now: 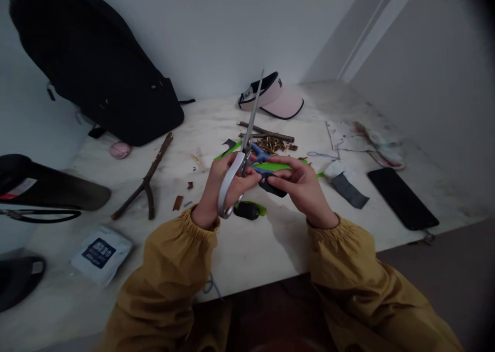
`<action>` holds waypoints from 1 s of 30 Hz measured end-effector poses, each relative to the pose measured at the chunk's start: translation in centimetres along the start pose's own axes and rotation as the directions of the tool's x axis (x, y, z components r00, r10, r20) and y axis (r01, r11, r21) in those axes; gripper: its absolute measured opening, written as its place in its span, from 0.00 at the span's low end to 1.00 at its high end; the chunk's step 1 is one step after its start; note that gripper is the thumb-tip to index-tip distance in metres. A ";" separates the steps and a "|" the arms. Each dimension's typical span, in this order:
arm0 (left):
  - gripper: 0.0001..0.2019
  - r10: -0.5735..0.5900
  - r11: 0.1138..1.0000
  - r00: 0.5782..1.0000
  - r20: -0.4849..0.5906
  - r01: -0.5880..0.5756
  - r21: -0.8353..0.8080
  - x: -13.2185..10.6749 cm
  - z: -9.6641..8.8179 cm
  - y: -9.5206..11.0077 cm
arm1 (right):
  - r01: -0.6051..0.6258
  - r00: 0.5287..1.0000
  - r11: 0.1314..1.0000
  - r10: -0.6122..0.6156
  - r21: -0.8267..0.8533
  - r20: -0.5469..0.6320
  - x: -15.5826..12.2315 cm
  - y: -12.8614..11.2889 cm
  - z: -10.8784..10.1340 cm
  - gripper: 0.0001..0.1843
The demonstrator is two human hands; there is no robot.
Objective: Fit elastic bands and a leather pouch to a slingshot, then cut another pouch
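Observation:
My left hand (230, 179) is closed, with grey-handled scissors (250, 124) in it, their blades pointing up and away from me. Its fingertips also meet a small black piece (271, 184), which my right hand (303, 187) pinches between thumb and fingers. Between the hands shows a blue forked piece (260, 153), partly covered by the fingers. A bright green strip (276, 165) runs behind them. Just below, a dark rounded object (246, 210) with a green band lies on the table.
Wood shavings (273, 145) and sticks (266, 131) lie beyond my hands, before a pink visor (284, 101). At left are a forked branch (145, 184), black backpack (93, 68), dark bottle (65, 187) and wipes packet (101, 254). A phone (402, 197) and grey strip (350, 189) are right.

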State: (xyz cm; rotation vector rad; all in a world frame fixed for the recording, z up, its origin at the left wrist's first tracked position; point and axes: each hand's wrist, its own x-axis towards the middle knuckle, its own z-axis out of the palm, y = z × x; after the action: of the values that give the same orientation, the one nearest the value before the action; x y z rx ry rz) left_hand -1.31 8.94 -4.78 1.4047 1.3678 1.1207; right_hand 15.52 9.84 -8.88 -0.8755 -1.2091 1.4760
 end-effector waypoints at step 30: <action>0.13 0.024 0.999 0.997 0.070 -0.027 0.042 -0.1 0.4 0.1 | 0.158 0.971 0.973 -0.184 -0.167 -0.152 -0.6 0.5 0.0 0.19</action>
State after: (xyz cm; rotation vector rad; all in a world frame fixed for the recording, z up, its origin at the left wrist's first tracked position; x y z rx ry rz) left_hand -0.93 8.80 -4.80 1.4822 1.3345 1.0549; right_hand 15.57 9.28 -9.42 -0.9532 -1.2527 1.1597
